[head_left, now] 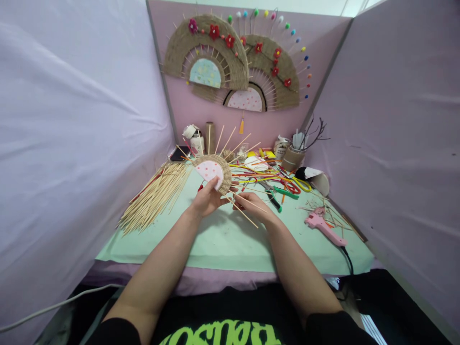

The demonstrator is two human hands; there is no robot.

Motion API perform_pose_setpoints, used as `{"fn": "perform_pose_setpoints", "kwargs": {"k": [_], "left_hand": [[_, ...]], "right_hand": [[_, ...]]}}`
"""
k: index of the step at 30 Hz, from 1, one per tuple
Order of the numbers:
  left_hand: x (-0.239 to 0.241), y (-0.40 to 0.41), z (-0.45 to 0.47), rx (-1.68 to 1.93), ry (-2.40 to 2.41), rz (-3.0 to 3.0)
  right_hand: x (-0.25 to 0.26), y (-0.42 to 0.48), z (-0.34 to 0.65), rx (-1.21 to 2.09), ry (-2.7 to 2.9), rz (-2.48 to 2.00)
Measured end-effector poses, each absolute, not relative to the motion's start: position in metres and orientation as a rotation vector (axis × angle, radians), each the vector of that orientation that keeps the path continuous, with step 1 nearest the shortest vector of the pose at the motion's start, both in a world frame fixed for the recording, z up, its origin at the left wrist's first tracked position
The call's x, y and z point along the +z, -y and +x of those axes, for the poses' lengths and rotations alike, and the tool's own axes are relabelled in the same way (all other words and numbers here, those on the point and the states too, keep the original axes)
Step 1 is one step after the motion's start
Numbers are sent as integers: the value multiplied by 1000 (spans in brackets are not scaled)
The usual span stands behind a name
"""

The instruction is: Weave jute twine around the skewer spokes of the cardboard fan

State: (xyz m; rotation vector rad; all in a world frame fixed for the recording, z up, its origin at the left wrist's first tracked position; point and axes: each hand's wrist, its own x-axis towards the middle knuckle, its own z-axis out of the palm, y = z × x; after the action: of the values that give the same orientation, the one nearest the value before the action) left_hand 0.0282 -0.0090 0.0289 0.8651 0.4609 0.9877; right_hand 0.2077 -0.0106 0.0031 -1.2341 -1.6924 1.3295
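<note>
The left hand [208, 200] is clamped on a small fan [225, 168], thumb over its front and fingers behind. The right hand [251, 202] has its fingertips together at the fan's lower sticks; whether they pinch a stick or a strand, I cannot tell. The fan is above the middle of the table [230, 247].

Its pink-dotted half-disc is in place, bordered by a finished-looking band of tight, ridged, straw-coloured weaving. Beyond that, the thin sticks radiate bare, so the weaving seems to cover only their inner part, with the outer lengths left unwoven.

Along the table's left edge lies a loose sheaf [154, 199] of smooth, pale sticks. Right of the hands are green-handled pliers [286, 192] and fuzzy red and yellow stems [257, 175]. A pink plastic glue gun [325, 229] lies near the right edge. Toward the far edge stands a brown roll [210, 138].
</note>
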Motion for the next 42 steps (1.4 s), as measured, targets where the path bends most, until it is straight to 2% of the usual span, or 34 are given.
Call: {"fn": "perform_pose_setpoints", "kwargs": {"k": [7,11,16,22,33,37,42], "left_hand": [[28,8,32,1041,-462,803],[28,6,33,1142,-489,689],[32,2,34,1217,-545,596],[35,2,34,1247,-565,571],[34,1,33,1260,-598,557],[34,1,34,1261,-607,561],[35,1,36,1261,-648,555]], "right_hand": [[17,19,207,1177,1913,-1340],[19,33,222,816,1976,-1407],[14,76,296,363,1850,-1606],[-2,111,412,-20,1679,-2217],[-33,92,426,1,1686,-2294],[-25,96,434,80,1606,-2148],[-3,109,429,364,1429,-1808]]}}
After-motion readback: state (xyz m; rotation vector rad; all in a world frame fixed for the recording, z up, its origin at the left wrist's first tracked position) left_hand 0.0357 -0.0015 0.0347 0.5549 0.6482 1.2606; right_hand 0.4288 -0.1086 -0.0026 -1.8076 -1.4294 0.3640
